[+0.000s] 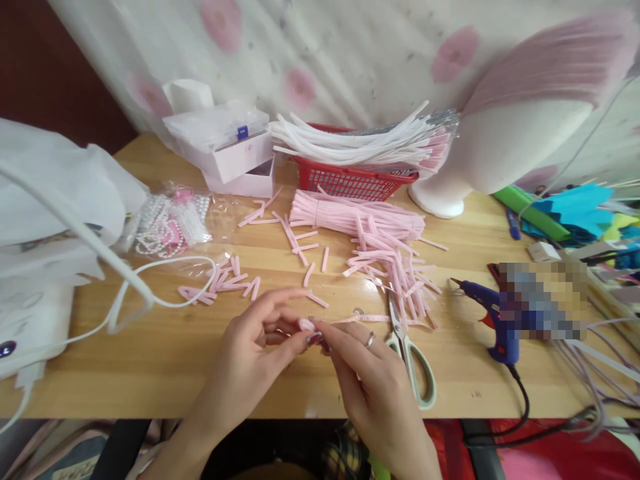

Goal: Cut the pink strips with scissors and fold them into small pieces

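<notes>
Above the front of the wooden table, my left hand and my right hand meet fingertip to fingertip. Between them is a short pink pipe cleaner piece, bent small and partly hidden by the fingers. Both hands are closed in a pinch on it. Beside my right hand lie scissors with pale handles, blades pointing away. A pink measuring tape runs behind the right hand's knuckles. Cut pink pipe cleaner pieces lie scattered beyond my left hand; more cut pieces are heaped beyond the scissors.
A bundle of pink pipe cleaners lies before a red basket of white stems. White boxes and bagged beads stand left. To the right are a blue glue gun with cables and a white foam head.
</notes>
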The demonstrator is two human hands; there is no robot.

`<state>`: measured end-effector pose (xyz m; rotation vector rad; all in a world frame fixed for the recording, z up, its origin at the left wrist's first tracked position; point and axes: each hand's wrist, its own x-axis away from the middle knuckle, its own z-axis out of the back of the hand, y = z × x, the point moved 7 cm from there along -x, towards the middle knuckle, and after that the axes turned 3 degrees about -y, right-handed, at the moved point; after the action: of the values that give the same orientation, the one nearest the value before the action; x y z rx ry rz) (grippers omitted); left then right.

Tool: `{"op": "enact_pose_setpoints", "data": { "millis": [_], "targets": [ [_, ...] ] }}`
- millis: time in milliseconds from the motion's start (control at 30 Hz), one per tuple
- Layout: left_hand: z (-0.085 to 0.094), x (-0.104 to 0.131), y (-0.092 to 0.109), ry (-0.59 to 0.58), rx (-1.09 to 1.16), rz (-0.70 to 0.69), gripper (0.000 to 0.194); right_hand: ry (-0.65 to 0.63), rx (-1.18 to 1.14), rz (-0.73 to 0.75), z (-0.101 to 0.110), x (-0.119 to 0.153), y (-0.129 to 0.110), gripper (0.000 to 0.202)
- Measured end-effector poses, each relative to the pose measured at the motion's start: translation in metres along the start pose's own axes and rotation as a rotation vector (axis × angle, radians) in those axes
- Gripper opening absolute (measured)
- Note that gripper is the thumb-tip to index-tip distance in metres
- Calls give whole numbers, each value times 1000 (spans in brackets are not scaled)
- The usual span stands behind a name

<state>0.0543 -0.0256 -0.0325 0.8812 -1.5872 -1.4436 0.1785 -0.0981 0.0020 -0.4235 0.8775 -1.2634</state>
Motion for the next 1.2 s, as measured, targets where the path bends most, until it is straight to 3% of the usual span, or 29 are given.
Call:
{"op": "enact_pose_setpoints", "data": {
  "millis": [100, 167, 267, 367, 533, 633, 733, 900, 1033, 1100, 1200],
  "targets": [
    [-3, 3, 13, -100, -265, -175, 7, -84, 56, -26, 11, 9, 2, 34],
    [-3, 5, 14, -124, -309, -210, 8, -107, 162, -95, 26, 22, 8, 29],
    [2, 6, 2, -51, -196, -68, 6, -60, 417, -255, 55, 52, 27, 25],
    [6, 7, -9, 42, -8, 88, 3, 12, 659, -346, 71, 78, 44, 23],
    [3, 7, -14, 64, 201, 156, 7, 81, 723, -442, 59, 82, 63, 17],
    [2, 8, -20, 70, 250, 201, 12, 117, 711, -609, 62, 80, 70, 15],
    [4, 8, -27, 93, 313, 254, 16, 110, 474, -742, 78, 88, 70, 20],
    [9, 2, -35, 105, 330, 269, 26, 35, -350, -752, 91, 106, 54, 22],
    [3, 2, -30, 63, 398, 236, 29, 10, -754, -717, 67, 100, 48, 37],
    [3, 5, -24, 120, 421, 202, 26, -49, -842, -647, 47, 90, 46, 41],
    [6, 8, -13, 208, 441, 151, 22, -11, -855, -572, 27, 80, 47, 46]
  ]
}}
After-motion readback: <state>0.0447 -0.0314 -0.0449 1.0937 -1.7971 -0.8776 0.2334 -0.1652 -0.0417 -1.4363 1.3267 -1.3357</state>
